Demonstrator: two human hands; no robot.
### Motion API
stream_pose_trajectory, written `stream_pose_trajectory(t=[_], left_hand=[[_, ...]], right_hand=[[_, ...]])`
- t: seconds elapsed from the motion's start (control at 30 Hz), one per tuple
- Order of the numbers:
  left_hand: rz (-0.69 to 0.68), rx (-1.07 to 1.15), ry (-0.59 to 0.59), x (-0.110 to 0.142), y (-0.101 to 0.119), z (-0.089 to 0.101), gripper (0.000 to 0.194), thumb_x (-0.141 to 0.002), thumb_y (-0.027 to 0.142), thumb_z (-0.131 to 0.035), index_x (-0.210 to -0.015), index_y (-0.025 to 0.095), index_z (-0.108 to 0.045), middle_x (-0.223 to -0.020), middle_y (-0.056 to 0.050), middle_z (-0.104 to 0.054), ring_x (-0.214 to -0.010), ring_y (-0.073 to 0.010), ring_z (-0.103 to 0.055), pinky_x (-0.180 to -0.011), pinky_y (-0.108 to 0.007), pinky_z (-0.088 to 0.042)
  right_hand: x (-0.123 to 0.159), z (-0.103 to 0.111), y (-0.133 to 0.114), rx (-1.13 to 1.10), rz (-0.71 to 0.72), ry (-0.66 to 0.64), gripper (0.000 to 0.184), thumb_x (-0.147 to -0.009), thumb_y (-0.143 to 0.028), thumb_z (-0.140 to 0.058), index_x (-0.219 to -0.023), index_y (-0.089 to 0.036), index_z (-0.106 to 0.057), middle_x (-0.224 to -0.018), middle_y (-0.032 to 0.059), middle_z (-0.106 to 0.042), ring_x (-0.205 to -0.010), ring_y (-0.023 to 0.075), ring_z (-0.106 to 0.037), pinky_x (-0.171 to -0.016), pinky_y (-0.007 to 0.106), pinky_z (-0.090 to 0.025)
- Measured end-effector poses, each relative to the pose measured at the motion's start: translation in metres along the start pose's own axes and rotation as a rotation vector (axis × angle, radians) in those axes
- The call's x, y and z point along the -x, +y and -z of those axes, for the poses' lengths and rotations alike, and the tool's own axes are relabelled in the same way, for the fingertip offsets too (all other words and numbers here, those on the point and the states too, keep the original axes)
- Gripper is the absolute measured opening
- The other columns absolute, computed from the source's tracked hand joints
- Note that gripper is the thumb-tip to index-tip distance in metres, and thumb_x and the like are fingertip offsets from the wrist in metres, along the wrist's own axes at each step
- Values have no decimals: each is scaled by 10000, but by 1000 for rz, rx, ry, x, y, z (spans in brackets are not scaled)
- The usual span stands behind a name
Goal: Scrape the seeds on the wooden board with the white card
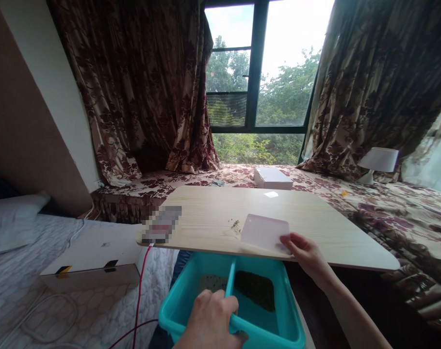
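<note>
My right hand (305, 252) pinches the right edge of a translucent white plastic sheet (264, 232), which is tilted against the tabletop. Just left of the sheet, small dark green bits (235, 224) are scattered on the light wooden table (202, 208). Below the table's near edge sits a teal bin (295, 317) split by a middle divider. My left hand (211, 320) is wrapped round the near end of that divider. A dark green heap (254, 289) lies in the bin's right compartment. The left compartment holds a pale patch with dark specks (213, 282), partly hidden by my left hand.
A blurred phone-like device (164, 224) with a red cable (139, 291) lies at the table's left end. A white box (92, 257) rests on the quilted bed at left. Beyond the table are another white box (273, 178) and a lamp (378, 160) on the patterned window seat.
</note>
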State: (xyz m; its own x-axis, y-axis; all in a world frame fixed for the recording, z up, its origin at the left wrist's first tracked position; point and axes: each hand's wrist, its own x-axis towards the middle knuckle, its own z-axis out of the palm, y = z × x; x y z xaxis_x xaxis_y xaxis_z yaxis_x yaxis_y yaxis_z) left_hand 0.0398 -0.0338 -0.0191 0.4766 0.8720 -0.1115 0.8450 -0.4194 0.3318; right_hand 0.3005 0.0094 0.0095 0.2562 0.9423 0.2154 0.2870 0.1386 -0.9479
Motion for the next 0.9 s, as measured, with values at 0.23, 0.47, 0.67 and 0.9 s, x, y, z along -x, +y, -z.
stream_pose_trajectory(t=[0.23,0.47,0.67,0.9], left_hand=[[-195,-72,-87,-10,29,5,286,-675,464,-595,-815,222,-650,-852,-57,-625,-817,-244,-563,-809,-359,-412],[-263,-170,-185,-13,35,5,308,-727,436,-580,-893,192,-668,-861,-92,-646,-791,-263,-597,-788,-380,-432],[-282,-180,-205,-15,32,-9,209,-731,254,-565,-906,185,-655,-865,-100,-637,-761,-262,-610,-757,-385,-433],[-276,-166,-171,-12,18,-12,195,-753,310,-557,-896,207,-641,-862,-81,-629,-768,-246,-597,-768,-368,-409]], right_hand=[[1,-1,10,55,43,-1,423,-651,-567,-648,-780,-171,-721,-740,51,-699,-685,196,-621,-620,280,-504],[14,-15,-8,34,50,-119,369,-665,-542,-649,-716,-181,-705,-715,37,-694,-688,195,-623,-617,263,-506],[9,-16,-7,42,59,11,413,-668,-576,-625,-759,-182,-708,-753,57,-711,-710,220,-640,-632,294,-523],[3,-9,-2,60,68,81,459,-671,-597,-614,-826,-176,-711,-772,74,-719,-721,227,-656,-618,293,-525]])
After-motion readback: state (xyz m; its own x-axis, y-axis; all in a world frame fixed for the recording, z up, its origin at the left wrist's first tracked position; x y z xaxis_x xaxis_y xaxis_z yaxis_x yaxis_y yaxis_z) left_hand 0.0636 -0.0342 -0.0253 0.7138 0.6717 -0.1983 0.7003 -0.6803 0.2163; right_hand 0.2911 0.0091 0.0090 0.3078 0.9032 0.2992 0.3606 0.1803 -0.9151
